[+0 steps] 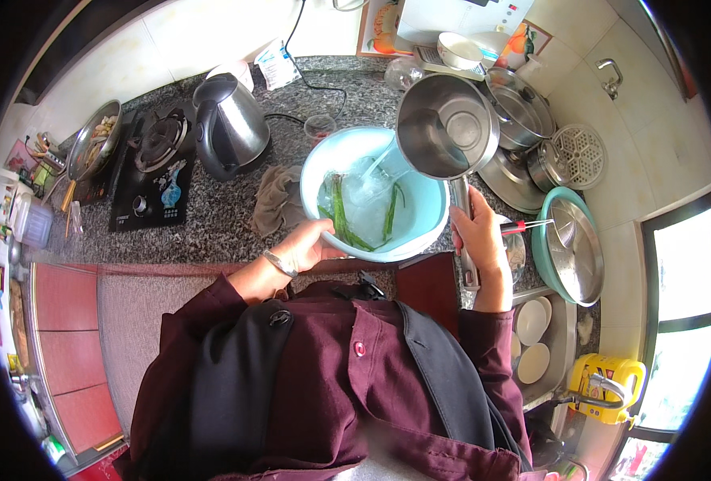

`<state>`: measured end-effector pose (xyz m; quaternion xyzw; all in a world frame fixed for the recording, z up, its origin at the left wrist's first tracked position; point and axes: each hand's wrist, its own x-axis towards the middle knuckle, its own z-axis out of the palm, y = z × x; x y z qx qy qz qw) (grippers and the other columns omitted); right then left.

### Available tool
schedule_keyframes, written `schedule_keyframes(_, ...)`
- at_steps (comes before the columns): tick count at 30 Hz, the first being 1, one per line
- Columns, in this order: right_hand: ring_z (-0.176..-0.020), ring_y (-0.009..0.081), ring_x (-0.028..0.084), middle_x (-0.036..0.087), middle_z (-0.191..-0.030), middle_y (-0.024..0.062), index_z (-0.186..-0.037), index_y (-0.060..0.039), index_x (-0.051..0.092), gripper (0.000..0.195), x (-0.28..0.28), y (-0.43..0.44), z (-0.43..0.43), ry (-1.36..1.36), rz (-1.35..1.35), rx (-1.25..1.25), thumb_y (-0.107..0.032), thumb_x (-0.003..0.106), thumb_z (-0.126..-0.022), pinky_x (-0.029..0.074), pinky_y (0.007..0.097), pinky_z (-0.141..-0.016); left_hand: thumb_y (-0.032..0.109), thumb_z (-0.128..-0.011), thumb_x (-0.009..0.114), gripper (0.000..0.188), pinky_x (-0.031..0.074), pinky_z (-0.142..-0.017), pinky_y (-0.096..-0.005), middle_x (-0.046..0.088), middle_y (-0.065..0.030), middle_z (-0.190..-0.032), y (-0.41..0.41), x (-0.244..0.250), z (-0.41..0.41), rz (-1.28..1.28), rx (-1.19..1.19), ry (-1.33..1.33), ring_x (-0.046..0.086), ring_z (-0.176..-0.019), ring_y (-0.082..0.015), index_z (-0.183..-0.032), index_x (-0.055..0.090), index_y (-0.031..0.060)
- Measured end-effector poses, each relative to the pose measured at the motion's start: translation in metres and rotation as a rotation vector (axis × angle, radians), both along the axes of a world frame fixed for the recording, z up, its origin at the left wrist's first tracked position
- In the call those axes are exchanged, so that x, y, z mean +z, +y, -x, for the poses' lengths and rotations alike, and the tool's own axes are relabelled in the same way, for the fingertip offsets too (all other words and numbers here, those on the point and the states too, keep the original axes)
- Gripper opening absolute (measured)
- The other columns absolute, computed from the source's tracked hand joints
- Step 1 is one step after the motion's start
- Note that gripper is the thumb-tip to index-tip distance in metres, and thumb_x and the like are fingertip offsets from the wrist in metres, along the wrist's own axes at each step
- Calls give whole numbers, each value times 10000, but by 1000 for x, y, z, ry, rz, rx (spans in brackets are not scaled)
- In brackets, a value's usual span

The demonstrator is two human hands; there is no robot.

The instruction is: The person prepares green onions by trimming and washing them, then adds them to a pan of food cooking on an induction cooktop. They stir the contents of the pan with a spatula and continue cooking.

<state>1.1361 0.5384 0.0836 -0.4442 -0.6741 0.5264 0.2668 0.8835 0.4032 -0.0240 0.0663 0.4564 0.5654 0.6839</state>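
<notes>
A light-blue plastic basin (430, 207) stands at the edge of the granite counter, with water and long green leaves (342, 219) in it. My left hand (307, 243) grips the near left rim, thumb on the rim and fingers below. In my right hand (479, 231) is the handle of a stainless steel saucepan (473, 120), tilted over the basin's right side, and a stream of water runs from it into the basin. A crumpled grey-brown cloth (277, 198) lies left of the basin.
An electric kettle (235, 126) and a gas hob (151, 180) are to the left, with a pan of food (94, 141) beyond. Lidded pots (521, 108) and a green basin with a strainer (572, 246) lie right. The sink (563, 343) holds several white bowls.
</notes>
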Motion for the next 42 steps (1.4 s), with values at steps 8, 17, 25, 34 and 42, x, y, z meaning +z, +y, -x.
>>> schedule_keyframes(8,-447,78,446,497,-657,28,-941,-23,521,115,-15,37,8,307,253,19,-122,540,-885,381,241,-386,87,-799,495,345,579,-682,-383,610,-136,-1021,-5,-6,7,41,-10,32,644,-874,-265,-1132,488,-1)
schedule_keyframes(17,-478,76,452,518,-686,32,-978,-29,519,201,-63,112,12,542,629,-67,-203,579,-897,386,224,-414,70,-812,510,474,585,-677,-373,550,-155,-1153,-27,15,17,-33,49,402,641,-882,-262,-1260,389,-26)
schedule_keyframes(25,-484,81,485,552,-656,12,-975,-27,596,286,-117,136,22,293,540,-77,-298,597,-882,408,210,-433,103,-763,595,361,446,-705,-406,574,-155,-914,-14,34,19,-265,94,2105,547,-880,-261,-1101,526,-3)
schedule_keyframes(34,-652,235,607,631,-717,131,-919,-1,639,439,-127,172,30,-481,-355,-21,-428,547,-876,484,370,-613,28,-790,549,433,471,-854,-454,464,-240,-1179,80,-56,-3,125,-418,1650,520,-1030,-424,-1208,440,10)
schedule_keyframes(42,-843,188,649,654,-992,112,-1092,-50,606,363,-145,75,114,-499,-614,301,-271,653,-808,503,320,-710,-4,-810,418,332,542,-545,-412,611,-229,-945,79,-32,-8,188,-380,1020,653,-713,-305,-1131,497,-31)
